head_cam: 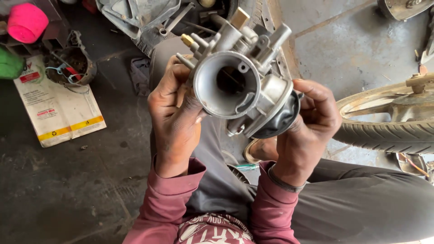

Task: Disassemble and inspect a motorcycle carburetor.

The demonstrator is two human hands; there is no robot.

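Note:
A grey metal carburettor [235, 77] with a round open throat and small brass fittings is held up in front of me over my lap. My left hand [174, 117] grips its left side, thumb against the rim of the throat. My right hand [307, 126] holds the right side, its fingers curled around a black rubber diaphragm cap [280, 119] at the carburettor's lower right. Both sleeves are maroon.
A motorcycle wheel with tyre [389, 131] lies at the right on the concrete floor. A flattened cardboard sheet [58, 113] lies at left, with a dark engine cover [70, 65] and a pink cap [27, 20] beyond. Metal parts [140, 18] sit at top centre. A green-handled screwdriver [246, 167] lies near my foot.

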